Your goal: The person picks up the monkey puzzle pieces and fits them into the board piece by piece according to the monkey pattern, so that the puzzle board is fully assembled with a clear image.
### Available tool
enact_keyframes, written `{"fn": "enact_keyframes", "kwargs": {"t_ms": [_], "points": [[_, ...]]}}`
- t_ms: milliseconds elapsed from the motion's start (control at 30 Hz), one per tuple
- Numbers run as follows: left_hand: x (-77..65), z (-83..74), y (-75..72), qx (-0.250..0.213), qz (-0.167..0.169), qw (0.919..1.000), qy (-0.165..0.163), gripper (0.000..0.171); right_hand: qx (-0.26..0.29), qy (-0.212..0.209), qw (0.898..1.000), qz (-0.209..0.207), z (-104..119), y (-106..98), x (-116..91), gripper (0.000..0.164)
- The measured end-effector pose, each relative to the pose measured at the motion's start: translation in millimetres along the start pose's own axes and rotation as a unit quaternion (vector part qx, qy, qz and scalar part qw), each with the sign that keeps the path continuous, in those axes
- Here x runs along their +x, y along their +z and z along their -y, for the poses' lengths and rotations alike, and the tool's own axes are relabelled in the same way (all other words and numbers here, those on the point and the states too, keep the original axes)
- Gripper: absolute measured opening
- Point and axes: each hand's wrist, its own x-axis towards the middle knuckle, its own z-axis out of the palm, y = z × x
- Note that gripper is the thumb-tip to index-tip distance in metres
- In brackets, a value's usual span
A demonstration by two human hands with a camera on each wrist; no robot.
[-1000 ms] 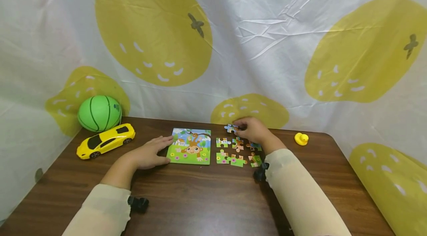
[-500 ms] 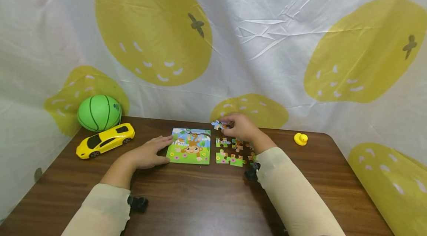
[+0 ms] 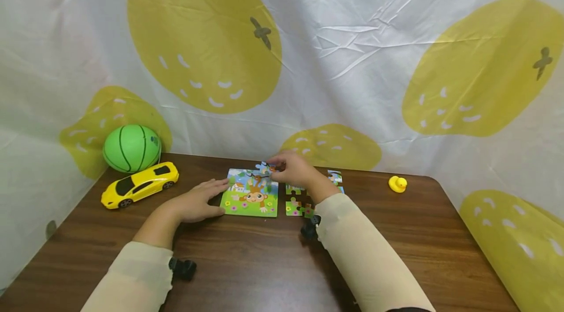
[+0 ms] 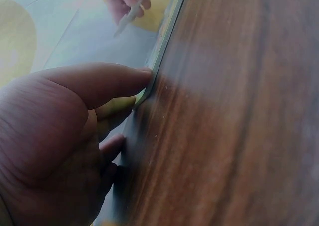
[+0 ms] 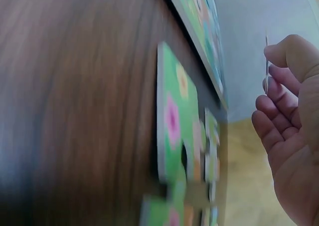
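Note:
A square picture board [image 3: 246, 206] printed with a hanging monkey lies flat on the table. My left hand [image 3: 194, 203] rests at its left edge, fingers extended, thumb at the near corner. The left wrist view shows that thumb [image 4: 124, 81] against the board's edge. Over the board's far right part, my right hand [image 3: 294, 173] pinches a blue puzzle piece [image 3: 264, 168] between thumb and fingers. Seen edge-on in the right wrist view, the puzzle piece [image 5: 266, 76] is thin and held up above the table. Several loose puzzle pieces [image 3: 293, 208] lie right of the board, partly hidden by my right arm.
A yellow toy car [image 3: 140, 185] and a green ball [image 3: 132, 148] stand at the table's left. A small yellow rubber duck [image 3: 398, 184] sits at the far right. Behind the wooden table [image 3: 255, 263] hangs a white curtain [image 3: 343, 82] with yellow fruit prints.
My right hand has carried the puzzle piece leftward from the loose pieces to over the board's far right part. My left hand has stayed at the board's left edge.

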Motion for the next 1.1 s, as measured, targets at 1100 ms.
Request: {"fn": "enact_keyframes", "kwargs": {"t_ms": [1100], "points": [[-0.4, -3.8, -2.0, -0.005, 0.006, 0.9999, -0.012, 0.081, -0.030, 0.050, 0.997, 0.051, 14.6, 38.5, 27.1, 0.044]]}}
